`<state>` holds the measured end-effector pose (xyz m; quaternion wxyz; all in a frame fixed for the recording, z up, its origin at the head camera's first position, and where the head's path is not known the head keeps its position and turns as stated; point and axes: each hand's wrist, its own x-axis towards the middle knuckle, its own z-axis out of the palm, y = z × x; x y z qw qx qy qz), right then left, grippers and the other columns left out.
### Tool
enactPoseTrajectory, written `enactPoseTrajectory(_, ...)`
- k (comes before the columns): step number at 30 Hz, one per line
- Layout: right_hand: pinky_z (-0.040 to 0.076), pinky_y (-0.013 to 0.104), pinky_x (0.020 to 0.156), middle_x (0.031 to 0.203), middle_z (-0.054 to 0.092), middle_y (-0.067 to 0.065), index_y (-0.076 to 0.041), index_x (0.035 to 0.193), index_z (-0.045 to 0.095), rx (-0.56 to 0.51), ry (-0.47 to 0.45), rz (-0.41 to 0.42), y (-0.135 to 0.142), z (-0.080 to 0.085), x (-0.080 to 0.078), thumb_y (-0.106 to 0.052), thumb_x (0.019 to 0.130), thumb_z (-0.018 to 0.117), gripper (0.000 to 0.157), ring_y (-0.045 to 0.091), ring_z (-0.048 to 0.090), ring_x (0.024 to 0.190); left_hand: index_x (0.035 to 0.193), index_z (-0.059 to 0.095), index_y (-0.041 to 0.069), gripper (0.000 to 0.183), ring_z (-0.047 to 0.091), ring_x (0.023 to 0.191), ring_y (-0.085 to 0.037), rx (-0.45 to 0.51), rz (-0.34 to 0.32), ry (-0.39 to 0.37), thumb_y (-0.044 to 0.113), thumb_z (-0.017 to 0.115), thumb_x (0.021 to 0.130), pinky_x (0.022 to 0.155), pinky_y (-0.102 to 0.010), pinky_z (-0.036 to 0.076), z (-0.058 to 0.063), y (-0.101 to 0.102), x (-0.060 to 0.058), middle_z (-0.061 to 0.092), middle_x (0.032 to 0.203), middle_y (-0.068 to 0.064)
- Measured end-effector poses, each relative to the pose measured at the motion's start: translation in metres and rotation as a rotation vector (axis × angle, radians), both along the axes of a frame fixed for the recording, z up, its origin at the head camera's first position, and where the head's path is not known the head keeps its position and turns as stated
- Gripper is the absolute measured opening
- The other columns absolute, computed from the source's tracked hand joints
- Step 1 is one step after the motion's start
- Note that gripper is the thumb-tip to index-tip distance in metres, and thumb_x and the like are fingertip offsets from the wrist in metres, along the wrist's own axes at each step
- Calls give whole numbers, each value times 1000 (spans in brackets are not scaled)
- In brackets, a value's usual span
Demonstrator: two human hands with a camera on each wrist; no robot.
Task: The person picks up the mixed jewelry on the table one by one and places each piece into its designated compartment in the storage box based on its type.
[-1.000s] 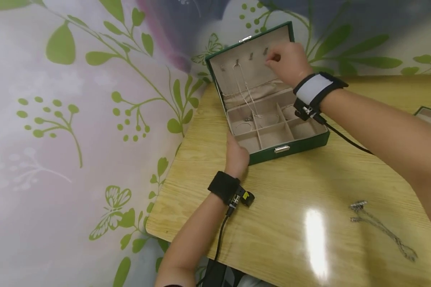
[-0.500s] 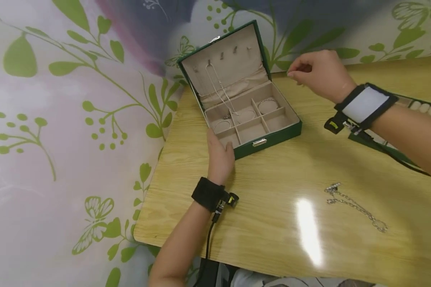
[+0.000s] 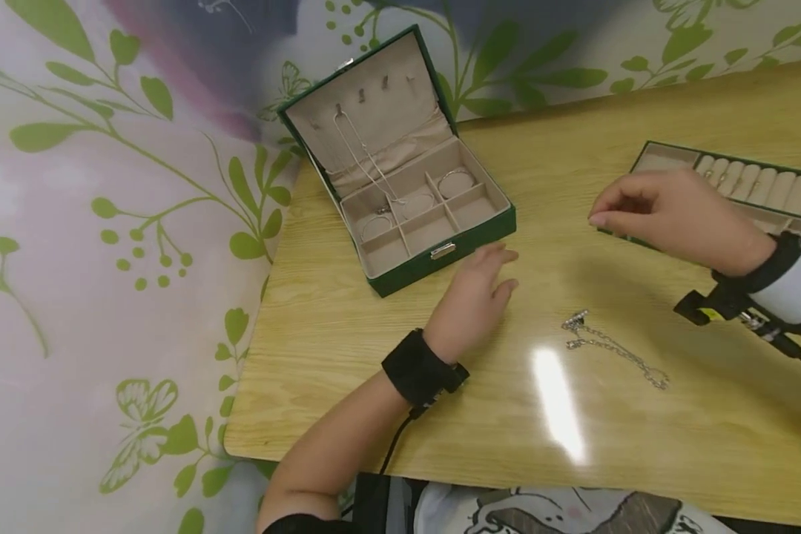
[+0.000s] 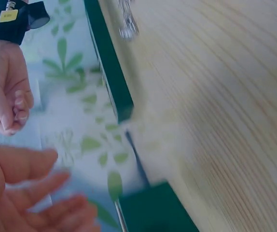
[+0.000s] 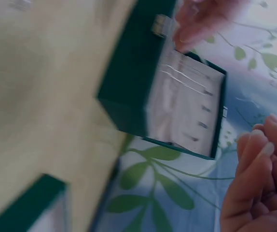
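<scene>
My left hand (image 3: 470, 308) is beside the front edge of a green jewelry box (image 3: 470, 233), fingers loosely spread and holding nothing. Its lid stands up with a silver necklace (image 3: 367, 152) hanging from one hook; bracelets (image 3: 455, 184) lie in the compartments. My right hand (image 3: 687, 219) is above the near left part of a green jewelry tray (image 3: 670, 159), thumb and fingertips drawn together. A dark speck shows at those fingertips in the left wrist view; I cannot tell whether something small is pinched there. A silver chain (image 3: 617, 348) lies on the table between the hands.
The tray at right has cream ring rolls (image 3: 757, 182) with rings in them. A leaf-patterned wall (image 3: 541, 74) stands behind the wooden table (image 3: 334, 371) and along its left. A wrist camera (image 3: 697, 308) and cable sit on the right arm.
My right hand has moved from the lid's hooks rightward to over the tray. My left hand has let go of the box's left side and shifted right. The head view has turned right.
</scene>
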<state>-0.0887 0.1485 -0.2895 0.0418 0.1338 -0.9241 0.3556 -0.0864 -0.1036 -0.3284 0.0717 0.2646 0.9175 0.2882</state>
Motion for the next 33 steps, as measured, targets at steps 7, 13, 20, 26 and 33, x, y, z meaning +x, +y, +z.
enactPoseTrajectory(7,42,21,57,75,62,-5,-15,84,64,89,-29,118,-3,-32,25,-14,86,69,5,0,52,65,113,67,11,21,52,100,-8,-158,-333,73,18,59,94,85,-13,38,-7,32,-3,59,105,2)
enactPoseTrajectory(13,42,23,59,71,56,-9,-15,79,62,128,-136,223,-4,-58,39,-7,84,69,12,1,47,65,102,70,13,14,49,88,-6,-267,-483,100,14,59,93,81,-14,36,-14,55,-5,56,92,6)
enactPoseTrajectory(20,39,23,58,69,50,-9,-15,76,59,162,-248,296,-3,-74,46,-9,81,72,15,6,44,64,86,68,16,12,48,78,-7,-373,-568,226,13,58,93,68,-15,36,-23,68,0,53,83,7)
enactPoseTrajectory(26,40,26,58,68,51,-7,-13,74,59,189,-283,292,-4,-74,49,-4,82,68,15,8,45,64,88,68,17,17,50,78,-8,-469,-586,308,14,53,96,66,-18,39,-25,77,4,54,83,6)
enactPoseTrajectory(33,41,28,57,71,56,-6,-9,75,63,220,-293,272,-1,-76,51,-3,85,63,11,9,47,64,99,66,15,17,49,84,-11,-606,-635,339,15,49,97,74,-20,41,-28,81,3,55,93,4)
